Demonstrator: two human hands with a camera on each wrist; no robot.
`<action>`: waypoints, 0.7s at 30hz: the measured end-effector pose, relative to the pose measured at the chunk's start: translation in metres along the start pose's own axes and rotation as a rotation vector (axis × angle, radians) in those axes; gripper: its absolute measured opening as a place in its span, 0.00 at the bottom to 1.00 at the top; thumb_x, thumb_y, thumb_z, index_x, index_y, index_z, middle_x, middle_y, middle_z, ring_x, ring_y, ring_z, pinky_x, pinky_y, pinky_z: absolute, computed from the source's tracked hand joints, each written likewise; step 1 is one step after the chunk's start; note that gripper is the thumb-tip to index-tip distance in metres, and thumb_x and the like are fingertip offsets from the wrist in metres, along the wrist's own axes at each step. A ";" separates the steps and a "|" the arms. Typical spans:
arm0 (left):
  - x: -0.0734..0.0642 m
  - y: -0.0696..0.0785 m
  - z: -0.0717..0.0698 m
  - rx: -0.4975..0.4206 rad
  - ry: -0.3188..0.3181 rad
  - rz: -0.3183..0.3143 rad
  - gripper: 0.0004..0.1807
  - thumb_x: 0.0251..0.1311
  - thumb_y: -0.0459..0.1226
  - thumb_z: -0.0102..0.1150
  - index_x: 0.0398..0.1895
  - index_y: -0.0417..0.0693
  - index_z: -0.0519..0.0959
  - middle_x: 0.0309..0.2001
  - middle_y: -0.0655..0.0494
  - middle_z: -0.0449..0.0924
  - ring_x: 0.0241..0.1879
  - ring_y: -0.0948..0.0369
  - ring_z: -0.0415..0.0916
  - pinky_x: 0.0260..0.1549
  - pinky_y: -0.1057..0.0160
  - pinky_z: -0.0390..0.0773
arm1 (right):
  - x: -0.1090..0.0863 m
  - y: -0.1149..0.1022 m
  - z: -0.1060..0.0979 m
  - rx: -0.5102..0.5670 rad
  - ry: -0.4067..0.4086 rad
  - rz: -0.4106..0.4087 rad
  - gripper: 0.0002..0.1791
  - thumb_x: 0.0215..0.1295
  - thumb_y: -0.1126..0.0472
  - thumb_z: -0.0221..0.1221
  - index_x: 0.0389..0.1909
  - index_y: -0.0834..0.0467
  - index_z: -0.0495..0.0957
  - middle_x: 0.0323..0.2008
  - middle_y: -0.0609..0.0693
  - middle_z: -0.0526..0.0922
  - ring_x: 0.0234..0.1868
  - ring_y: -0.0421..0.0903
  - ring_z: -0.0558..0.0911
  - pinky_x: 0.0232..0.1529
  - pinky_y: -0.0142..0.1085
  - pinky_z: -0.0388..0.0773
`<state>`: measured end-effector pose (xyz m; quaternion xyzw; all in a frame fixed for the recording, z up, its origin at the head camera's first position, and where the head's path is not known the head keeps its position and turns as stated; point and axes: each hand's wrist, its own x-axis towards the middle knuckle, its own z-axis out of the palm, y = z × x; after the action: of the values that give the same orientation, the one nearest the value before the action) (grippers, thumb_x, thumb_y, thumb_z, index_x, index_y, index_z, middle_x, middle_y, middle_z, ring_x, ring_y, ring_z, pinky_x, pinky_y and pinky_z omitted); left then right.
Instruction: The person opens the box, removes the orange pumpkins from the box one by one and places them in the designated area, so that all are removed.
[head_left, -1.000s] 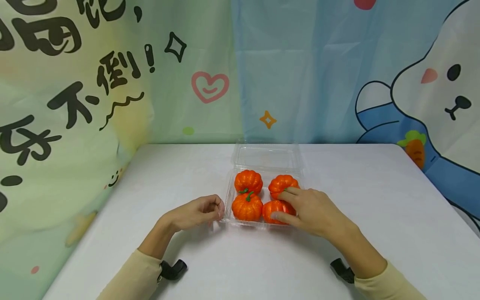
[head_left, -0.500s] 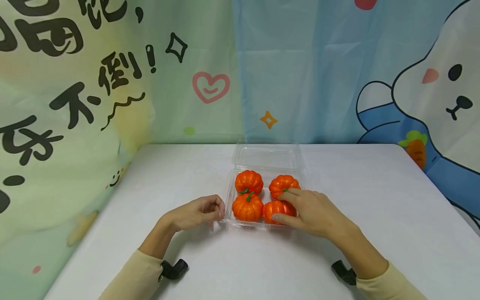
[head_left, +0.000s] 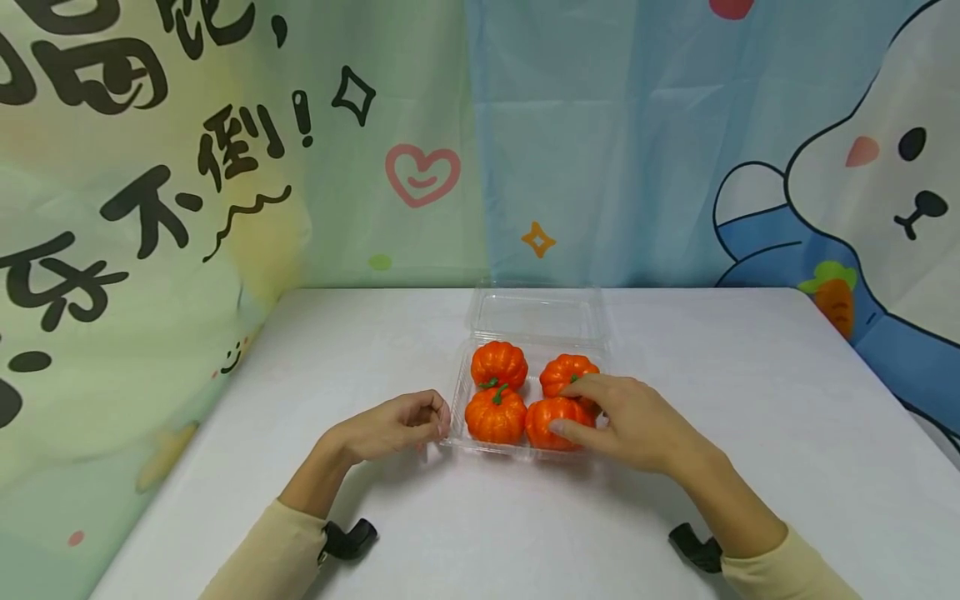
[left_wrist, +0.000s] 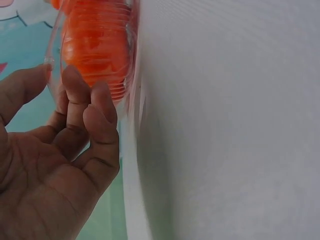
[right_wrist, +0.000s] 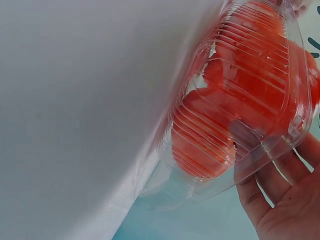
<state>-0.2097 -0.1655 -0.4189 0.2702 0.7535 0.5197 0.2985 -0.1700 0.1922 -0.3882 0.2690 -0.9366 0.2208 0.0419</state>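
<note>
A clear plastic clamshell container (head_left: pixel 487 447) lies with its lid folded back, and several small orange pumpkins with green stems sit inside. My left hand (head_left: pixel 397 425) pinches the container's left front corner; in the left wrist view, thumb and fingers meet at the rim. Over the right side, my right hand (head_left: pixel 637 421) spans the front right pumpkin (head_left: pixel 551 421), thumb in front and fingers behind. Those fingers (right_wrist: pixel 270 180) look fairly straight in the right wrist view, reaching over the rim. Behind is the back right pumpkin (head_left: pixel 562 373); at left are a front pumpkin (head_left: pixel 495 418) and a back pumpkin (head_left: pixel 498 364).
The transparent lid (head_left: pixel 536 315) reaches to the back edge of the white table (head_left: pixel 450 533). A printed cloth backdrop (head_left: pixel 615 150) hangs right behind it. Dark cameras are strapped at both wrists.
My right hand has drawn back slightly to the right, showing more of the front right pumpkin. The left hand keeps its place at the container's corner.
</note>
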 end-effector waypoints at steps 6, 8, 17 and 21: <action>0.000 0.000 0.000 0.007 0.003 -0.001 0.06 0.72 0.30 0.49 0.48 0.37 0.71 0.38 0.51 0.74 0.40 0.53 0.70 0.35 0.68 0.73 | -0.002 0.004 -0.003 0.129 0.017 -0.024 0.23 0.65 0.40 0.67 0.55 0.47 0.83 0.43 0.35 0.83 0.38 0.36 0.78 0.41 0.37 0.81; 0.000 0.000 -0.001 0.010 0.004 -0.004 0.06 0.72 0.30 0.50 0.48 0.37 0.71 0.38 0.51 0.74 0.40 0.53 0.71 0.35 0.67 0.73 | -0.003 0.006 -0.005 0.192 0.017 -0.039 0.22 0.65 0.43 0.68 0.56 0.47 0.83 0.46 0.36 0.83 0.39 0.35 0.78 0.42 0.37 0.82; 0.000 0.003 -0.002 0.024 -0.008 0.003 0.06 0.72 0.30 0.49 0.48 0.36 0.71 0.38 0.52 0.75 0.40 0.52 0.72 0.34 0.67 0.73 | -0.007 0.014 -0.012 0.436 0.015 -0.100 0.26 0.63 0.54 0.72 0.62 0.46 0.78 0.63 0.46 0.77 0.60 0.48 0.79 0.50 0.46 0.85; 0.001 0.001 -0.002 0.024 -0.012 -0.006 0.06 0.72 0.30 0.48 0.48 0.36 0.71 0.38 0.52 0.75 0.41 0.51 0.73 0.34 0.67 0.74 | -0.009 0.016 -0.011 0.455 0.004 -0.080 0.27 0.63 0.53 0.72 0.63 0.45 0.77 0.66 0.47 0.75 0.66 0.52 0.76 0.54 0.48 0.83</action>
<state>-0.2115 -0.1656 -0.4173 0.2745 0.7589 0.5080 0.3013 -0.1711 0.2133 -0.3860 0.3079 -0.8512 0.4249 -0.0091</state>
